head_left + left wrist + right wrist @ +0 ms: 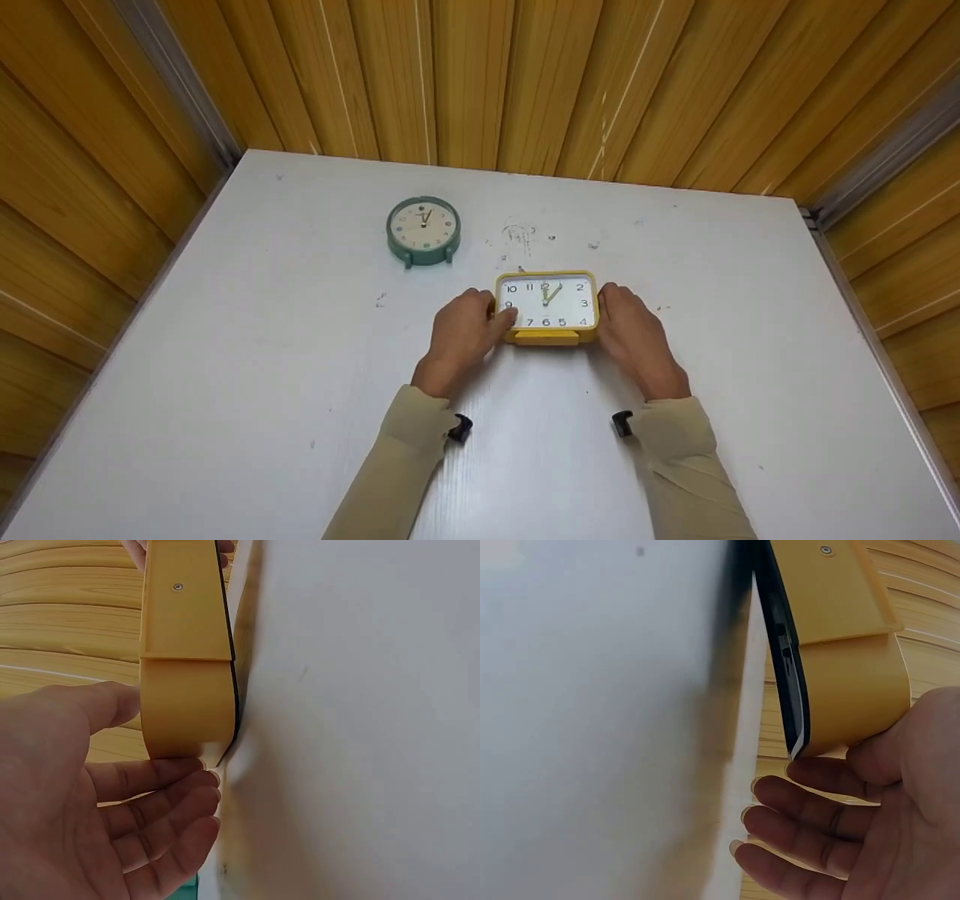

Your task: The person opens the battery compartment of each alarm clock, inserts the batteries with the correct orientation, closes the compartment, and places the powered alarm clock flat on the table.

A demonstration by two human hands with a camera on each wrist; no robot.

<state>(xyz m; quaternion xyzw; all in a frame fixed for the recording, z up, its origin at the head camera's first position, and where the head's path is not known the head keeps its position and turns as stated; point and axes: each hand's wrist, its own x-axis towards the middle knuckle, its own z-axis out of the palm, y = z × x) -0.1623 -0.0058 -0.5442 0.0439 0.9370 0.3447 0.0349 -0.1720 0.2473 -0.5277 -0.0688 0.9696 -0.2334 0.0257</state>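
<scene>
A yellow rectangular clock point(566, 307) with a white numbered face is held between both hands over the white table. My left hand point(466, 330) grips its left end, the thumb overlapping the face near the 8. In the left wrist view, the index finger lies along the end of the yellow case point(187, 709). My right hand point(637, 337) holds the opposite end by thumb and index finger. The right wrist view shows the clock's dark back edge point(784, 664) tilted close over the table, the other fingers point(795, 836) extended beside it.
A round green clock point(424, 232) with small feet lies face up, farther back and to the left. Dark scuff marks point(519, 236) dot the white tabletop point(262, 360). Yellow wood-look panels point(480, 82) rise beyond the table's back edge and along both sides.
</scene>
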